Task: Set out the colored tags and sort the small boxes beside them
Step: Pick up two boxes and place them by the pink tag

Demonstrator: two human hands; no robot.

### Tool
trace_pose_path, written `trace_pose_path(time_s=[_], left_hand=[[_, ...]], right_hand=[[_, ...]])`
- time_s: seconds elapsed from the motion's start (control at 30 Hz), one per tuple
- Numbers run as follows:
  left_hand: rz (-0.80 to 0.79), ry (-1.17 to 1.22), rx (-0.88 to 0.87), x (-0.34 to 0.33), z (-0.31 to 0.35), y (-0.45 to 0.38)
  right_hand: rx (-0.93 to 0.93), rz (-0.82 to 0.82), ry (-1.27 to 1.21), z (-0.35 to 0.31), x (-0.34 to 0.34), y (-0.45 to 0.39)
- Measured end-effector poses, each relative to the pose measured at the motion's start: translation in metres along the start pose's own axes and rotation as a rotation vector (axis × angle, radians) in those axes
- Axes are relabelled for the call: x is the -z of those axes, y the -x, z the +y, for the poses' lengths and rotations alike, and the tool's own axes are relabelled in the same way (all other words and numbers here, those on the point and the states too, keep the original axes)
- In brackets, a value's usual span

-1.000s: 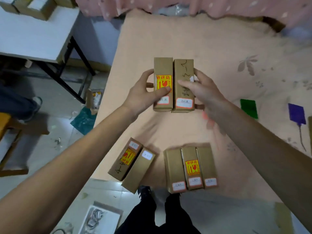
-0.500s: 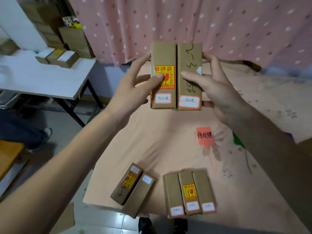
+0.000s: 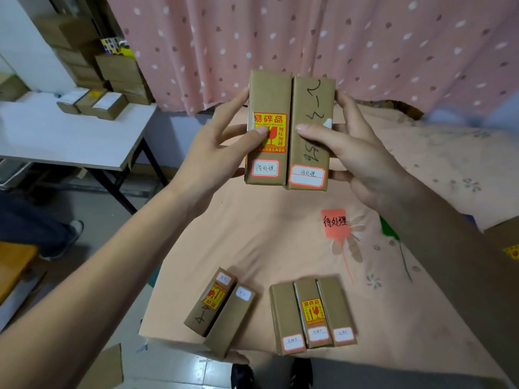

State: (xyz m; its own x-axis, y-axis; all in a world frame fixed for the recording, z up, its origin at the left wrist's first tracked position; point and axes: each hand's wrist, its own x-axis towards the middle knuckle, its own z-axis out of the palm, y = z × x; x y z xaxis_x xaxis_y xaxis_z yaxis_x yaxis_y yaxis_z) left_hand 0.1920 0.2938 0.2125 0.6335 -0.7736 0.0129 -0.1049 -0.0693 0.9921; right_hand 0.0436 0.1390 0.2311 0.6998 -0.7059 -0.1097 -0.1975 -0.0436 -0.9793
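Note:
Two brown cardboard boxes are held upright, side by side, above the peach cloth table (image 3: 252, 242). My left hand (image 3: 213, 155) grips the box with the yellow fragile sticker (image 3: 268, 108). My right hand (image 3: 362, 153) grips the box with black handwriting (image 3: 311, 105). Both boxes carry red-bordered white labels at the bottom. A red tag (image 3: 335, 223) with handwriting lies on the cloth below them. A green tag (image 3: 389, 228) shows partly behind my right forearm. At the near edge lie a pair of boxes (image 3: 219, 307) and a row of three boxes (image 3: 311, 313).
A white side table (image 3: 70, 136) with small boxes stands at left, with stacked cartons behind it. A pink dotted curtain (image 3: 337, 37) hangs behind the table. Another box corner (image 3: 505, 240) shows at the right edge. A person's leg and shoe (image 3: 56, 231) are at left.
Both hands raised the two boxes off the cloth to eye level, and my head tilted up. The red tag came into sight; the purple tag left the view.

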Motion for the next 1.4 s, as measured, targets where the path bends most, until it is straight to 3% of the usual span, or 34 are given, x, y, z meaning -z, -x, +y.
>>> trace_pose_path(time_s=[0.4,0.8,1.07,1.4], left_hand=[[-0.106,-0.004,-0.011,-0.030,-0.005,0.009],[-0.274,0.035,0.057,-0.116,-0.031,0.011],[-0.343,0.037,0.273,-0.218,-0.064,-0.005],[-0.318,-0.018,0.765,-0.341,-0.209,-0.012]], right_hand=[[-0.023,0.074,0.003,0.019,0.030,0.027],[-0.164,0.247,0.003,0.066,0.099,0.062],[-0.351,0.252,0.005,0.122,0.182,0.053],[-0.761,0.132,-0.011,0.320,0.238,0.015]])
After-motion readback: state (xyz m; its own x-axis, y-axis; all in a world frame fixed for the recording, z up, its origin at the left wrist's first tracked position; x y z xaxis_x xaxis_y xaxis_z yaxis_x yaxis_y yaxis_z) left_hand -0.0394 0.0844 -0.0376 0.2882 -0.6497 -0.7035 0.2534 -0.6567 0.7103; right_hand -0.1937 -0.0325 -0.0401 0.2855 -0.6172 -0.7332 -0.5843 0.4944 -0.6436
